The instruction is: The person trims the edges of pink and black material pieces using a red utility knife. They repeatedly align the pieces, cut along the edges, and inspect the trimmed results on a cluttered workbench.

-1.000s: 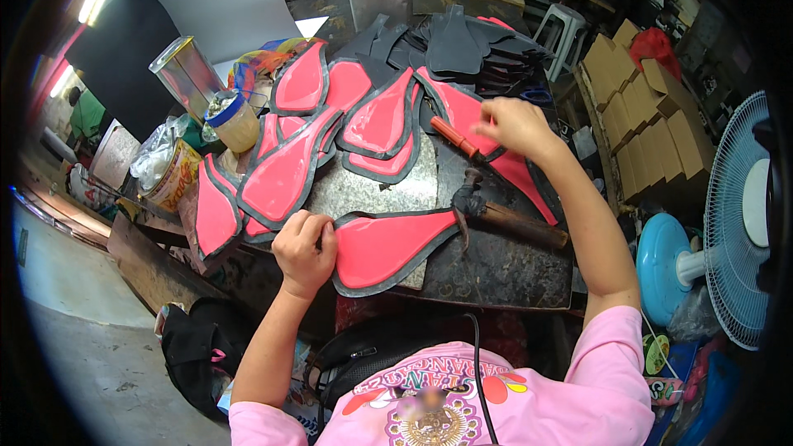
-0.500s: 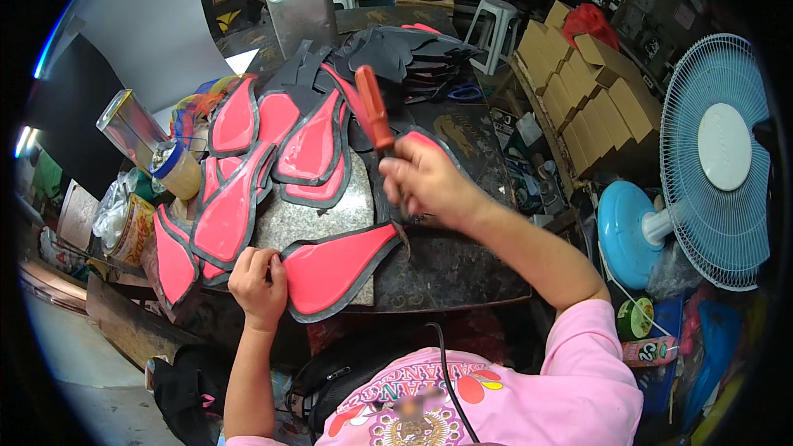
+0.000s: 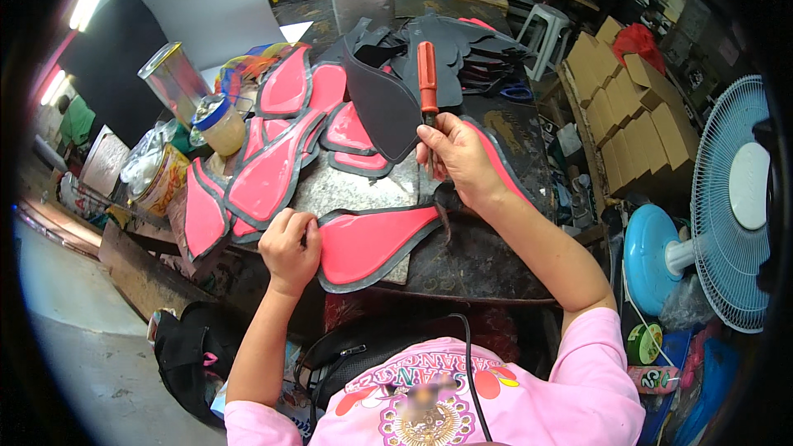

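Observation:
My left hand (image 3: 289, 249) is closed with its fingertips on the wide end of a pink pad with a dark grey border (image 3: 372, 241). This pad lies at the table's near edge, its narrow end to the right. Above it, my right hand (image 3: 464, 157) is wrapped round a screwdriver (image 3: 427, 78), its red handle upward and its dark shank running down past the fingers. Right beside those fingertips is the lower edge of a dark teardrop-shaped panel (image 3: 378, 103); whether they grip it I cannot tell. More pink pads (image 3: 268, 182) overlap at the left.
A pale stone slab (image 3: 330, 196) lies under the pads. Dark panels (image 3: 446, 54) are stacked at the back, beside blue-handled scissors (image 3: 518, 92). A jar with a blue lid (image 3: 220, 125) stands left. Cardboard boxes (image 3: 640, 140) and a fan (image 3: 739, 198) are on the right.
The view has shifted, so the scene sits further right. The screwdriver has gone from tilted to nearly upright. A dark teardrop-shaped panel now shows beside my right hand, covering part of the pink pads.

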The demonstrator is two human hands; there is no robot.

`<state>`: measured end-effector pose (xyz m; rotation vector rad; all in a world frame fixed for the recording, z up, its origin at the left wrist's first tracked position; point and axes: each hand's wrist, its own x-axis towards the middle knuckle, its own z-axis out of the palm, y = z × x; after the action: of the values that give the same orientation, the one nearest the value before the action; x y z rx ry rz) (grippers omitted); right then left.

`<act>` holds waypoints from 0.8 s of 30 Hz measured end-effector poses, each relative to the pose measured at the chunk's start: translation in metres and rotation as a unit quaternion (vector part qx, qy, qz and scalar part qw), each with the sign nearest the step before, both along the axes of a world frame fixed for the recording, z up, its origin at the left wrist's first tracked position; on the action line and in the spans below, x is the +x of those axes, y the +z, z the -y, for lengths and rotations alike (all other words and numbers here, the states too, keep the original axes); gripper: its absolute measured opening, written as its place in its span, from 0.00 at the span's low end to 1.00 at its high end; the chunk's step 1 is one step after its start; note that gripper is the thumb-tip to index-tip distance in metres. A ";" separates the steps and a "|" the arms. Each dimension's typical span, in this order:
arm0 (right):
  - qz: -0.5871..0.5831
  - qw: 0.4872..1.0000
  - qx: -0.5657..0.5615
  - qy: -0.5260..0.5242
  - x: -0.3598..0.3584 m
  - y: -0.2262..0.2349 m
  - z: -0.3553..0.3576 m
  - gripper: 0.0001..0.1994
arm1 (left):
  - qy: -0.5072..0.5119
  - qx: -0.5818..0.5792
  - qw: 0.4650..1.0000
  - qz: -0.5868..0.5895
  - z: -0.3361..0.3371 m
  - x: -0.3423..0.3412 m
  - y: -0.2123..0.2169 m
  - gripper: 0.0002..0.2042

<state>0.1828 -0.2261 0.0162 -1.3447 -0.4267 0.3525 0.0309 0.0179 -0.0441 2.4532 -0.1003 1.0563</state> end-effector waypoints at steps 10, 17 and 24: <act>0.052 0.998 0.024 0.021 -0.017 -0.041 -0.010 0.11 | -0.037 0.079 0.994 0.071 0.011 -0.007 0.051 0.13; 0.139 0.990 -0.010 0.025 -0.021 -0.048 -0.013 0.09 | -0.151 -0.438 0.846 -0.264 0.045 0.066 0.067 0.33; 0.218 0.975 -0.031 0.015 -0.020 -0.054 -0.015 0.08 | -0.147 -0.426 0.802 -0.393 0.034 0.120 0.076 0.36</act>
<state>0.1627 -0.2112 -0.0379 -1.4787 -0.8074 0.0914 0.1505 -0.0157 0.0320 1.7411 0.2145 -0.1390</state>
